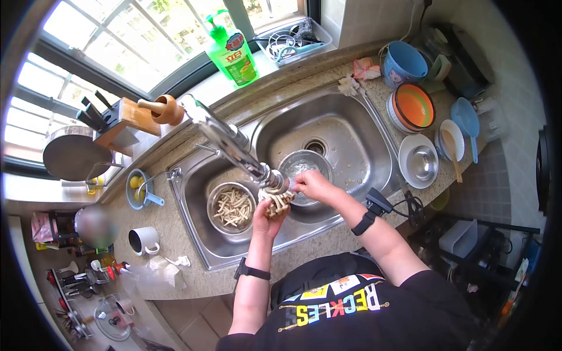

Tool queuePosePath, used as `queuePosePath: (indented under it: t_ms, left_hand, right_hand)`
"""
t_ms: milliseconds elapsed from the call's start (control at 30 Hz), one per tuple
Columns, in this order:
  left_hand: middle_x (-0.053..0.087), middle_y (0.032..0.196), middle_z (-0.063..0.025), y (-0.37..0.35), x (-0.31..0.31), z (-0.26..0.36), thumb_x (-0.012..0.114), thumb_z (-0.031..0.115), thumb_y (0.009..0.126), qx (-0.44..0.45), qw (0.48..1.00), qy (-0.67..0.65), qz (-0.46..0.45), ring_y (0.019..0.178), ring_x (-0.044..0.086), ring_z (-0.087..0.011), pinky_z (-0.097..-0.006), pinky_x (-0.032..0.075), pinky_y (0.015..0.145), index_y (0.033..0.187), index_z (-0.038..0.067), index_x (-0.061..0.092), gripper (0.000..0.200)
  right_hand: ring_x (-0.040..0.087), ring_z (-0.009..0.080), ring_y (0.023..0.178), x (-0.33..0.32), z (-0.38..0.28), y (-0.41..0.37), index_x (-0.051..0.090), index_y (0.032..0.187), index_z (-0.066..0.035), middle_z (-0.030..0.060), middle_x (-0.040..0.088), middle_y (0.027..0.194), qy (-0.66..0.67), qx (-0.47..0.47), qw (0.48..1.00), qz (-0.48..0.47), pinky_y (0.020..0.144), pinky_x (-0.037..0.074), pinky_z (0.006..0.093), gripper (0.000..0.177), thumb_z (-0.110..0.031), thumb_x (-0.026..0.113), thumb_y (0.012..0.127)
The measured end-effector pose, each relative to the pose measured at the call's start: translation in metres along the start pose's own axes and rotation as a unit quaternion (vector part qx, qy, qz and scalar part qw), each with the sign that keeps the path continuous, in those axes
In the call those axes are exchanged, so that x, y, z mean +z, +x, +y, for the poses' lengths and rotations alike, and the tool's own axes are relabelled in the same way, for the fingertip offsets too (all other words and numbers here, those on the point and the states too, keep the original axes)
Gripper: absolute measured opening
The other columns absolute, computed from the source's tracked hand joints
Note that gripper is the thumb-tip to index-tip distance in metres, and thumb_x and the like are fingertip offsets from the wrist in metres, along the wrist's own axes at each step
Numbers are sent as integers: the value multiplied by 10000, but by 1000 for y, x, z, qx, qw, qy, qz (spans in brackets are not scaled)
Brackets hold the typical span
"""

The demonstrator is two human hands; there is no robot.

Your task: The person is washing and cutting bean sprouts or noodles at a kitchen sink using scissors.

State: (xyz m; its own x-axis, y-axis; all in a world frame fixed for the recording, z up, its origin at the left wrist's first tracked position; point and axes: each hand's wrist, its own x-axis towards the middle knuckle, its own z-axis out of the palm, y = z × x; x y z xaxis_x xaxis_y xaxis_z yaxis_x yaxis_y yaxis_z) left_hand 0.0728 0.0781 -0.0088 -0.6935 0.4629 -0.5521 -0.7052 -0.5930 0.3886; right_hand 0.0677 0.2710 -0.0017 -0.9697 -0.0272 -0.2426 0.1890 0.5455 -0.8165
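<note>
My left hand point(270, 221) is wrapped round a bunch of mushrooms point(277, 202) with pale stems, just below the faucet head point(274, 181). Beside it, my right hand point(317, 185) has its fingers pinched together close to the bunch and the faucet head; what lies between the fingertips is hidden. Under my right hand, a metal bowl point(323, 166) with water stands in the right sink basin point(366, 137). A second metal bowl point(212, 221), full of loose mushroom pieces point(233, 207), sits in the left basin point(192, 190).
On the left counter are a blue colander point(136, 202), a white mug point(144, 240) and crumpled plastic point(161, 275). A knife block point(126, 120) and green soap bottle point(235, 61) stand by the window. Stacked bowls point(411, 107) and a glass bowl point(419, 162) line the right side.
</note>
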Motion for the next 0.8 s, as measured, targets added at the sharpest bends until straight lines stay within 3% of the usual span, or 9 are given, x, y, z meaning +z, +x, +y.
queuePosePath:
  t_ms: [133, 167, 433, 500, 533, 600, 633, 667, 800]
  left_hand:
    - [552, 1086, -105, -6, 5, 7, 566, 237, 750, -19, 997, 2, -71, 976, 538, -243, -388, 438, 825, 1172, 65, 448, 471]
    - [553, 1086, -104, -7, 5, 7, 568, 236, 752, -27, 997, 5, -71, 976, 539, -241, -388, 438, 824, 1171, 64, 450, 469]
    - [543, 1106, -101, -18, 2, 6, 574, 233, 739, -31, 997, 5, -66, 1011, 528, -252, -389, 433, 850, 1176, 72, 444, 483]
    - [542, 1114, -106, -19, -1, 8, 574, 228, 738, -25, 998, -3, -60, 1017, 526, -253, -389, 434, 853, 1180, 70, 441, 488]
    - [536, 1129, -112, -19, -2, 10, 573, 223, 735, -27, 997, 2, -70, 1022, 524, -253, -384, 435, 857, 1185, 66, 437, 496]
    - [530, 1143, -119, -23, -2, 12, 573, 217, 732, -27, 996, 5, -81, 1028, 522, -254, -380, 436, 861, 1190, 62, 433, 504]
    - [525, 1154, -125, -25, -2, 12, 571, 213, 730, -27, 995, 1, -93, 1031, 521, -255, -374, 436, 860, 1194, 58, 429, 509]
    - [519, 1165, -131, -27, -2, 13, 569, 209, 729, -27, 994, -3, -105, 1034, 519, -256, -368, 437, 860, 1197, 54, 425, 514]
    - [517, 1164, -135, -32, -13, 8, 560, 203, 733, -29, 995, -2, -96, 1032, 519, -257, -368, 440, 854, 1197, 46, 422, 509]
  right_hand:
    - [600, 238, 623, 1, -8, -11, 630, 749, -10, 168, 601, 674, 78, -27, 996, -34, 584, 445, 345, 176, -186, 625, 764]
    - [496, 121, 536, -1, -15, -15, 624, 774, -17, 121, 544, 589, 96, -21, 995, -30, 526, 410, 298, 179, -190, 595, 812]
    - [452, 94, 520, 16, -10, -17, 601, 692, -10, 47, 537, 560, 86, -41, 995, -15, 492, 378, 277, 213, -187, 587, 808]
    - [402, 64, 470, 20, -20, -19, 602, 676, -27, 5, 498, 540, 288, 39, 956, 31, 441, 332, 226, 192, -165, 554, 801]
    - [402, 64, 470, 20, -18, -17, 602, 676, -27, 5, 498, 540, 287, 37, 957, 31, 441, 332, 226, 192, -165, 554, 801]
    - [358, 56, 415, 16, -16, -10, 612, 702, -47, -49, 436, 506, 531, 144, 835, -5, 377, 278, 223, 138, -135, 537, 777]
    - [276, 37, 395, 18, -18, -6, 570, 686, -70, -56, 365, 492, 559, 168, 812, 11, 356, 212, 193, 134, -136, 516, 790]
    - [276, 37, 395, 18, -16, -3, 570, 686, -70, -56, 365, 492, 558, 167, 813, 10, 356, 212, 193, 134, -136, 516, 790]
    - [299, 53, 425, 26, -15, 10, 442, 639, -119, -30, 380, 552, 691, 190, 696, -43, 383, 252, 184, 173, -99, 493, 803]
